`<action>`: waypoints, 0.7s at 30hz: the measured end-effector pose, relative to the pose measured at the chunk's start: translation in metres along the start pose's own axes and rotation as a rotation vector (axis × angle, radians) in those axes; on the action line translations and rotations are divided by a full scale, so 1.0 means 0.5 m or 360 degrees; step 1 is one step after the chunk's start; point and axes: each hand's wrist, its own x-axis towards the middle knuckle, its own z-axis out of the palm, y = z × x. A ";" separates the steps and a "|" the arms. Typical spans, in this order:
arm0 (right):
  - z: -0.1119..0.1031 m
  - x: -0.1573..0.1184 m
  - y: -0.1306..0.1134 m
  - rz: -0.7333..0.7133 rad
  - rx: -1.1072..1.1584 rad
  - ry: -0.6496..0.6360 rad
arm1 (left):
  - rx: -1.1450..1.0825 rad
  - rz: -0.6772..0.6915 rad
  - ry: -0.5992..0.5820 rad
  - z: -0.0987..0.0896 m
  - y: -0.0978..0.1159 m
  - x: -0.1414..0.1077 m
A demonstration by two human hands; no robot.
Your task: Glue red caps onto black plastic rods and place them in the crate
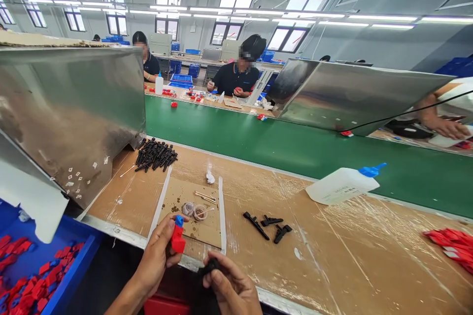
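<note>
Between the thumb and fingers of my left hand is a small red plastic part with a blue top, held upright. My right hand pinches a black plastic part, whose lower end is lost against the dark background. Both hands are at the table's front edge, close together but apart. Just beyond them lies a cardboard sheet with small round dishes and cotton swabs. To the right of the sheet are several loose black parts.
A heap of black parts lies by the metal partition. A white bottle with a blue nozzle rests by the green belt. Red parts lie far right; a blue bin stands lower left. Co-workers sit across.
</note>
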 end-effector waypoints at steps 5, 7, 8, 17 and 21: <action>0.015 0.013 -0.027 -0.0164 -0.0190 0.0133 | -0.0023 -0.0019 -0.0076 0.013 0.002 0.002; 0.012 0.021 -0.027 -0.0176 -0.0227 0.0097 | -0.0002 -0.0039 -0.0060 0.016 -0.002 0.001; 0.010 0.024 -0.024 -0.0174 -0.0240 0.0075 | 0.0001 -0.0051 -0.0052 0.015 -0.004 0.001; 0.015 0.028 -0.009 -0.0072 -0.0076 0.0078 | -0.0071 -0.0057 -0.0304 -0.008 -0.003 -0.007; 0.021 0.026 -0.008 -0.0048 -0.0026 0.0095 | -0.0122 -0.0091 -0.0420 -0.007 0.001 -0.019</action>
